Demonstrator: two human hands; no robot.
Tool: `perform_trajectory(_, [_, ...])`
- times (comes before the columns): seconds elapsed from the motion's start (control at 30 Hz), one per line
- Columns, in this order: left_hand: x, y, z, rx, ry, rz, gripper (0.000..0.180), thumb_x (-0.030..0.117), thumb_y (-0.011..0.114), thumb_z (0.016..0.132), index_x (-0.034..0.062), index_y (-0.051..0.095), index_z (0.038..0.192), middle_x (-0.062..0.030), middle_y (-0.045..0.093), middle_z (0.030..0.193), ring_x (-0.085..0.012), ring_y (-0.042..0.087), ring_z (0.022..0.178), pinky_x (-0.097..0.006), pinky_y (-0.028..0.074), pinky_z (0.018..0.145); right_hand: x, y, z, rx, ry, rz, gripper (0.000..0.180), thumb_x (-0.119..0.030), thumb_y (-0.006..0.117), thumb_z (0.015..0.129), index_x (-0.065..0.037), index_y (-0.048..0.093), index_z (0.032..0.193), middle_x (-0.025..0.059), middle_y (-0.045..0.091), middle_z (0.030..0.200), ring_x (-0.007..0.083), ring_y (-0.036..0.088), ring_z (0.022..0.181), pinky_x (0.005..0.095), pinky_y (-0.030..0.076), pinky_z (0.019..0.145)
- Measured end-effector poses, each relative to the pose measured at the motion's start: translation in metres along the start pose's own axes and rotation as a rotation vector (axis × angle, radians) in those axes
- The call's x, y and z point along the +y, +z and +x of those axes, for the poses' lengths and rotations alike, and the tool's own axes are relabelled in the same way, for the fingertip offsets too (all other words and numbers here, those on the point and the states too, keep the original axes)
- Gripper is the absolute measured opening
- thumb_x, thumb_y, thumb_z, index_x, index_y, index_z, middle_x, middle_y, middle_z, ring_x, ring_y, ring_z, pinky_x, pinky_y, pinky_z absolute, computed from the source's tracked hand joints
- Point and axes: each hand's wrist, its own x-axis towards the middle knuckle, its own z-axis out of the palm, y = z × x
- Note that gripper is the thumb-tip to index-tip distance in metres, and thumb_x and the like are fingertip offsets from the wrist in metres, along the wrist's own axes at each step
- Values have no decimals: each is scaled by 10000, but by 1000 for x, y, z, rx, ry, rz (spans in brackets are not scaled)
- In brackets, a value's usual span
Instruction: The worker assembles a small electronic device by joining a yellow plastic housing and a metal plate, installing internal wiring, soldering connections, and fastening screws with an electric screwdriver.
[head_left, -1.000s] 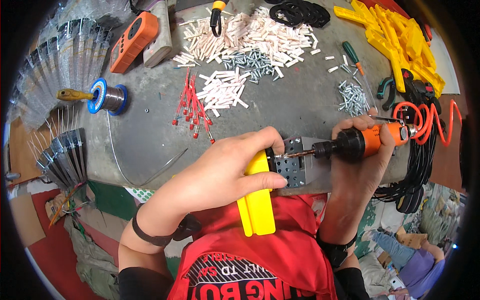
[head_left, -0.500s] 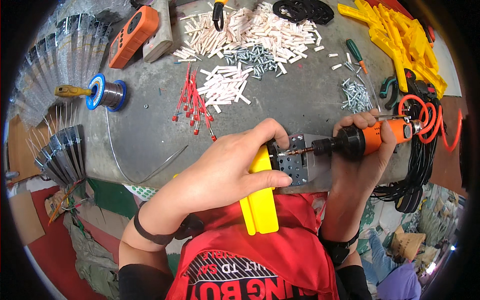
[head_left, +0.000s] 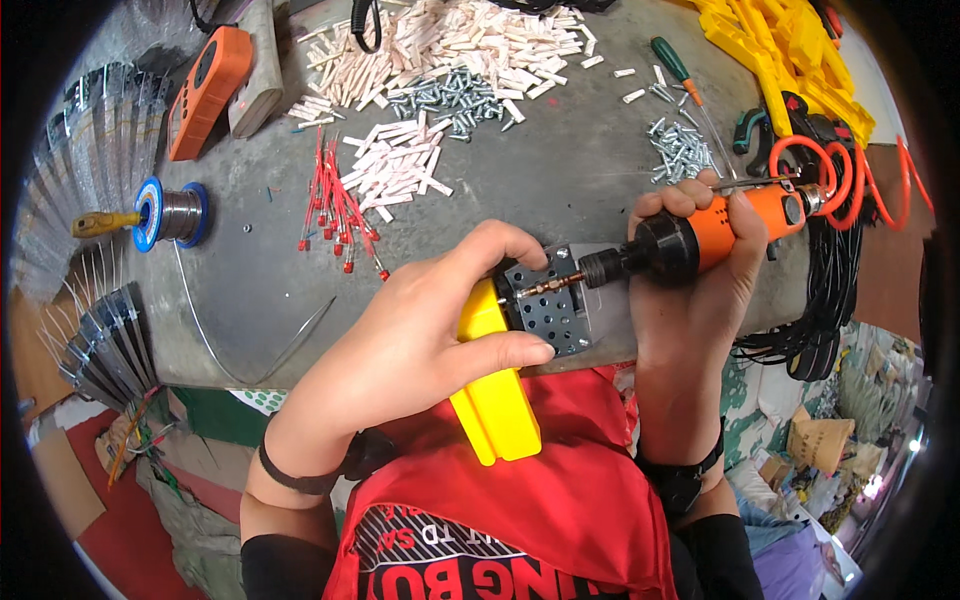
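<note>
My left hand [head_left: 425, 305] grips a yellow plastic housing [head_left: 497, 415], its thumb and forefinger spread along a dark metal plate [head_left: 552, 322] full of holes at the housing's end. An orange power screwdriver [head_left: 738, 232] with a black nose lies in my right hand [head_left: 690, 310], fingers wrapped round its body. Its coppery bit [head_left: 545, 286] lies across the plate and points left at the housing's end. A small screw seems to sit at the bit's tip, too small to be sure.
Several white sticks [head_left: 400, 165], red-capped wires [head_left: 335, 215] and silver screws [head_left: 683, 150] lie in piles on the grey table. A solder spool [head_left: 170, 213] stands left. Yellow housings [head_left: 785, 60], a green-handled screwdriver [head_left: 672, 60] and a coiled orange hose [head_left: 830, 165] are at the right.
The whole view has shifted, so the table things sit further left and up. The perforated plate shows more of its face. Both hands keep their holds on the housing and the power screwdriver.
</note>
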Motion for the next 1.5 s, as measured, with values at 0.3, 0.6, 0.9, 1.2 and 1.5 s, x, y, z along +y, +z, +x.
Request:
perform_trajectory(0.3, [10,-1,8,-34,76,72,620,210,828,730,43,485,1218,-114,606,1009,-221,601,919,-322,470,821,-20,6,-2,-54,-67,44,397,-194,646,886,-10,486,1199,49,548,889,168,573,801,378,485,859])
perform_trajectory(0.6, [49,33,16,24,52,372,630,235,808,748,50,466,1244,-198,654,850,-419,645,773,-420,508,673,-44,-12,2,95,53,168,321,-237,659,880,-64,533,1118,44,582,827,168,601,736,337,518,714])
perform_trajectory(0.9, [42,29,-15,218,12,403,535,165,804,765,-17,539,1193,-211,607,1103,-352,599,1078,-430,498,902,-120,-26,25,25,-244,201,226,-241,635,888,-67,556,1009,33,589,783,181,602,688,349,534,676])
perform_trajectory(1.2, [64,43,-4,140,463,1380,779,218,847,616,31,501,1289,-176,585,1118,-302,569,1020,-379,465,854,-196,-103,30,550,-147,-1866,766,-702,374,899,-21,714,813,216,671,770,386,663,817,455,502,759])
perform_trajectory(1.5, [87,29,-3,346,308,665,822,146,755,596,-50,467,1341,-179,588,1190,-293,588,1076,-387,469,912,-258,-114,14,727,-936,-1554,231,-298,689,832,-69,714,818,136,677,702,317,672,665,408,534,660])
